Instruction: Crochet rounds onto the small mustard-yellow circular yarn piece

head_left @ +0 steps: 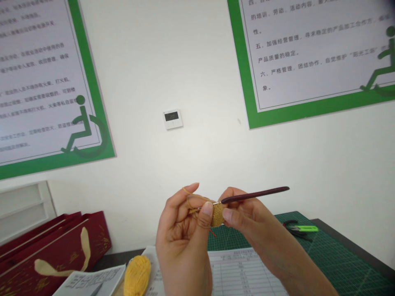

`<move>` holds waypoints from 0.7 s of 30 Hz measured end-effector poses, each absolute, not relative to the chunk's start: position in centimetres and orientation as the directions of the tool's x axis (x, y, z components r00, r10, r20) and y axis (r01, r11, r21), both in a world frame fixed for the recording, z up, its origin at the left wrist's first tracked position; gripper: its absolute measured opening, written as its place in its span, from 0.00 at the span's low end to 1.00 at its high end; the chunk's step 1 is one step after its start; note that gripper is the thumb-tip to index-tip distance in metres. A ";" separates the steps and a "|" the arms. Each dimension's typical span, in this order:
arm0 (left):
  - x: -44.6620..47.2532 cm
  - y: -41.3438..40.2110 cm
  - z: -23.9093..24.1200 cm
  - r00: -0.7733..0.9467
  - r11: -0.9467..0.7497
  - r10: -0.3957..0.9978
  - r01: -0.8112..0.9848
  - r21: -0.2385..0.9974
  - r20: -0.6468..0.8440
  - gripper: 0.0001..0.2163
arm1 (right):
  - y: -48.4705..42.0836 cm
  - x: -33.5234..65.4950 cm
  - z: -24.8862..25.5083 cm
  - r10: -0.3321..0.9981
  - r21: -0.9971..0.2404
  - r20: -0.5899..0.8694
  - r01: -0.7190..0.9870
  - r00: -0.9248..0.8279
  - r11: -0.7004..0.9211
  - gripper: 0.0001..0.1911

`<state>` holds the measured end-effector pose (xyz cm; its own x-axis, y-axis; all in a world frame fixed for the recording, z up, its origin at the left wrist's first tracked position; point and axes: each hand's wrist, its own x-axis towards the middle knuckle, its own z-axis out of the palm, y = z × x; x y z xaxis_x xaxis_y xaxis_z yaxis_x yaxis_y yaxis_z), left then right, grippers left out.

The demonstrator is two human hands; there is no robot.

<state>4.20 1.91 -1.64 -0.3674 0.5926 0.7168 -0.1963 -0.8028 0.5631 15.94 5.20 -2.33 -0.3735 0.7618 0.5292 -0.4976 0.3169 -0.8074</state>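
Note:
My left hand (182, 234) is raised in front of the wall, fingers curled, pinching a small yellow crocheted piece (217, 214) between thumb and fingers, with yellow yarn looped over the index finger. My right hand (243, 216) grips a dark maroon crochet hook (256, 194). The hook's metal tip points left into the piece. A ball of yellow yarn (137, 274) lies on the table below my left hand.
A green cutting mat (327, 255) covers the right side of the dark table, with green-handled snips (300, 229) on it. Printed sheets (243, 271) lie in the middle. Red gift bags (52, 255) stand at the left. Posters and a thermostat (173, 119) hang on the white wall.

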 end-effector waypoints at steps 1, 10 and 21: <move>4.2 1.9 -1.6 -0.367 -0.806 0.589 -0.193 0.560 0.720 0.13 | 5.2 16.0 -2.4 0.760 -0.806 0.531 -0.500 -0.374 0.317 0.18; 4.2 1.9 -1.8 -0.362 -0.794 0.604 -0.199 0.574 0.710 0.13 | 5.2 15.9 -2.5 0.749 -0.795 0.541 -0.523 -0.381 0.308 0.15; 4.3 2.0 -1.8 -0.381 -0.803 0.586 -0.155 0.575 0.715 0.13 | 5.5 15.8 -2.6 0.763 -0.813 0.525 -0.489 -0.377 0.317 0.16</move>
